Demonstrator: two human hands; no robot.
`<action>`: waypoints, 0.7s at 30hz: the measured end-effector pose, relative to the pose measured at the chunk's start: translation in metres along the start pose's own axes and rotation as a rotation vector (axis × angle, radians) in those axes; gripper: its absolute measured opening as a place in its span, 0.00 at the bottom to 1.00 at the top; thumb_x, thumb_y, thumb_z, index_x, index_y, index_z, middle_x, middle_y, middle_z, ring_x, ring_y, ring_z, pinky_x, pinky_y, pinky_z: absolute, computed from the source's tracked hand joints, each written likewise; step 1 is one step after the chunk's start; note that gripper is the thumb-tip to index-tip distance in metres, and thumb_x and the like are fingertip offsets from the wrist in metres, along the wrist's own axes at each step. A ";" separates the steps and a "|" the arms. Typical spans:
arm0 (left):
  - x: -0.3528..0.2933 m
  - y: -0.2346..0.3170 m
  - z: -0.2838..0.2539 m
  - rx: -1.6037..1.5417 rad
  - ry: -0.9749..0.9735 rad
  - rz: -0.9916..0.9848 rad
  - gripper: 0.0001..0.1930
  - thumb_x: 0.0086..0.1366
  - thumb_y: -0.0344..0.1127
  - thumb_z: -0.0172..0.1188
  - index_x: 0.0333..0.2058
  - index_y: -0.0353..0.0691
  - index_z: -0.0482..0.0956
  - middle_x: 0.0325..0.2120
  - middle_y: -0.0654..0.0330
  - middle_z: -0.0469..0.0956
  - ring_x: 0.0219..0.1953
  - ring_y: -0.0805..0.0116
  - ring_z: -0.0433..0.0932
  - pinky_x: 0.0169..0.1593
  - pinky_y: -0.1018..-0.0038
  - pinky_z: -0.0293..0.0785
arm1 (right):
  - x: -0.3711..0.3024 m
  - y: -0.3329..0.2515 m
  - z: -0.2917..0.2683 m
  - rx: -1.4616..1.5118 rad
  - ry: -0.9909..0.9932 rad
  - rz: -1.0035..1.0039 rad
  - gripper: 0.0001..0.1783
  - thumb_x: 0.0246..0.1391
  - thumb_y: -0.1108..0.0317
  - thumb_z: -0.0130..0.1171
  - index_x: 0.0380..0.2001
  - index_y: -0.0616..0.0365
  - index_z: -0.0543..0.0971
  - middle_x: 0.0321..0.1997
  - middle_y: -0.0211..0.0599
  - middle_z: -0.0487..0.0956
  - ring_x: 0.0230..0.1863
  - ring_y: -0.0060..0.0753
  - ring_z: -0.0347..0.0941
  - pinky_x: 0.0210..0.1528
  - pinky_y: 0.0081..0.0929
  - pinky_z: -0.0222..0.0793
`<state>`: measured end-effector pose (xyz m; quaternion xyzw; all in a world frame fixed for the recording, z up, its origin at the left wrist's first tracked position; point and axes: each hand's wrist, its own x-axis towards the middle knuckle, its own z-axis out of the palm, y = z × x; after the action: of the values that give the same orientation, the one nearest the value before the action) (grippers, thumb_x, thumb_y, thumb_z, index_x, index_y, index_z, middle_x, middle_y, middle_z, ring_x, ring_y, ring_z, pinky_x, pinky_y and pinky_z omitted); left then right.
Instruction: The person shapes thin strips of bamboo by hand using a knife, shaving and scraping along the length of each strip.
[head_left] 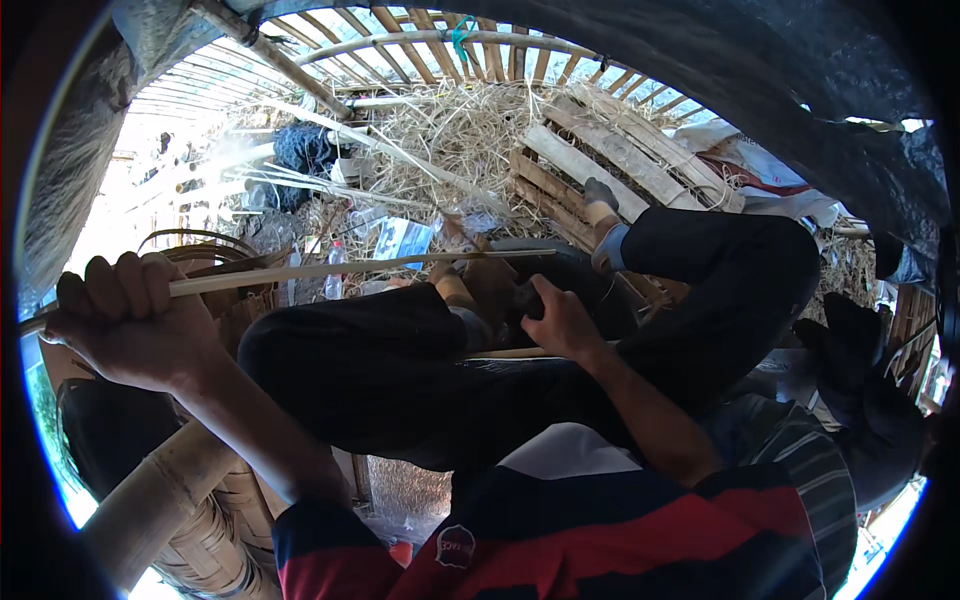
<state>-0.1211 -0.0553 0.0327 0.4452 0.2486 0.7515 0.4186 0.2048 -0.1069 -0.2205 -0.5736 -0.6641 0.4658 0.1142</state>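
Note:
A long, pale bamboo strip [370,266] runs from the far left across my knees, tapering to a thin end near the middle. My left hand [130,310] is raised at the left, its fingers wrapped round the strip's thick end. Between my knees, my right hand [562,318] is closed, with the thumb and forefinger bent toward a small dark shape; what it grips is lost in shadow. The strip's thin end passes just above this hand. A second pale strip [515,353] lies across my lap, partly under my right wrist.
Bamboo shavings [440,140] heap up beyond my feet, beside a slatted wooden crate [590,165]. A clear plastic bottle [334,270] and a blue-and-white packet [402,240] lie left of my feet. A thick bamboo pole [160,490] crosses the lower left. Slatted fencing [420,50] closes the far side.

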 end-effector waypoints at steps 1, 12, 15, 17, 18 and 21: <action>0.000 -0.003 -0.004 -0.009 -0.001 -0.008 0.24 0.68 0.54 0.41 0.16 0.50 0.51 0.11 0.72 0.46 0.12 0.81 0.40 0.14 0.81 0.39 | 0.000 -0.013 -0.008 0.135 -0.072 -0.047 0.21 0.39 0.67 0.60 0.38 0.60 0.67 0.27 0.56 0.77 0.34 0.59 0.74 0.36 0.48 0.70; 0.007 -0.007 -0.010 0.022 -0.025 0.025 0.24 0.69 0.49 0.44 0.15 0.50 0.50 0.11 0.72 0.45 0.13 0.81 0.41 0.16 0.82 0.40 | 0.009 0.091 0.014 0.121 -0.152 0.466 0.21 0.37 0.62 0.61 0.37 0.59 0.76 0.31 0.52 0.79 0.37 0.55 0.75 0.40 0.42 0.73; 0.012 -0.009 -0.009 0.064 0.016 0.036 0.24 0.68 0.47 0.46 0.15 0.50 0.50 0.11 0.72 0.45 0.13 0.81 0.41 0.17 0.80 0.40 | 0.018 0.084 0.020 -0.051 -0.009 0.276 0.20 0.37 0.61 0.61 0.36 0.60 0.76 0.31 0.53 0.78 0.38 0.55 0.75 0.40 0.43 0.73; 0.014 -0.009 -0.009 0.063 0.027 -0.014 0.24 0.68 0.48 0.45 0.14 0.50 0.49 0.11 0.72 0.46 0.13 0.80 0.41 0.18 0.80 0.40 | 0.020 0.062 0.010 -0.075 -0.015 0.208 0.18 0.37 0.62 0.61 0.34 0.60 0.76 0.31 0.53 0.78 0.38 0.56 0.74 0.41 0.43 0.72; 0.014 -0.009 -0.009 0.083 0.020 -0.004 0.25 0.68 0.50 0.43 0.14 0.50 0.49 0.11 0.71 0.46 0.13 0.80 0.41 0.18 0.79 0.39 | 0.021 0.049 0.004 -0.076 -0.021 0.206 0.18 0.37 0.62 0.61 0.34 0.60 0.76 0.31 0.53 0.78 0.38 0.56 0.74 0.41 0.43 0.72; 0.017 -0.002 -0.015 0.043 -0.007 -0.012 0.26 0.69 0.54 0.40 0.14 0.50 0.49 0.11 0.71 0.45 0.14 0.80 0.41 0.18 0.80 0.40 | 0.019 0.036 -0.004 0.114 -0.111 0.079 0.17 0.38 0.62 0.61 0.33 0.60 0.76 0.31 0.53 0.78 0.39 0.57 0.74 0.41 0.43 0.72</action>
<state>-0.1382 -0.0402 0.0318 0.4551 0.2661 0.7420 0.4142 0.2254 -0.0920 -0.2526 -0.5653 -0.6185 0.5381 0.0914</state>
